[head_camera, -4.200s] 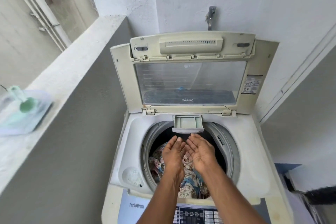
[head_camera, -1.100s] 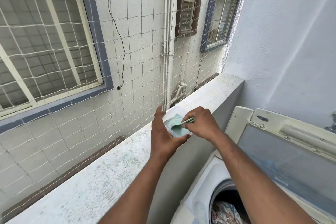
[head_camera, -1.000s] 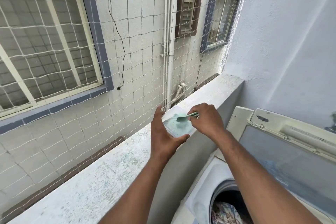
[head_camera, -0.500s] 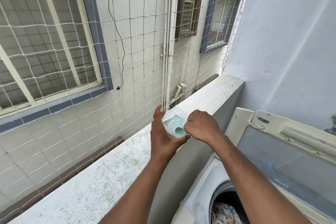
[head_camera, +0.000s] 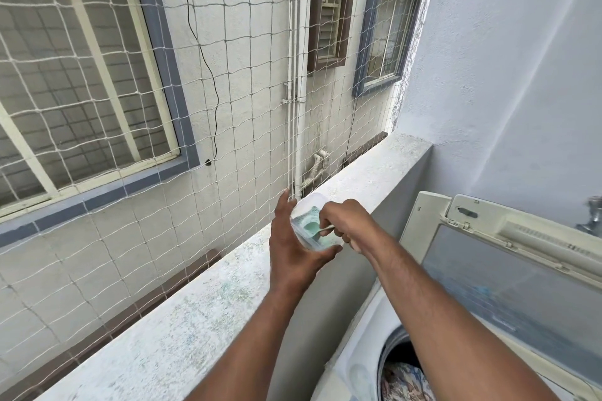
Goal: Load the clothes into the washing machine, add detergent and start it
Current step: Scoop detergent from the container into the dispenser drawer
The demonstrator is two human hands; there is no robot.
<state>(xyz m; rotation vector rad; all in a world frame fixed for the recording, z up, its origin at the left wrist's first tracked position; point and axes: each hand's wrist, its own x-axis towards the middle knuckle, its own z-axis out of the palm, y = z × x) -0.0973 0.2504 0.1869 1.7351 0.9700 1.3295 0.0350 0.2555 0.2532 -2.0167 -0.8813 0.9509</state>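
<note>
A clear plastic tub of pale green detergent powder rests on the white ledge. My left hand grips the tub's near side. My right hand is closed on the handle of a green scoop whose bowl sits down in the powder. The top-loading washing machine stands at lower right with its lid raised. Patterned clothes lie in the drum.
A rope safety net hangs just beyond the ledge, close behind the tub. A pale blue wall rises behind the machine, and a tap juts from it at far right.
I turned from the drum to the ledge and took hold of the tub and scoop. Over the last second the scoop lifted, then dipped back into the powder.
</note>
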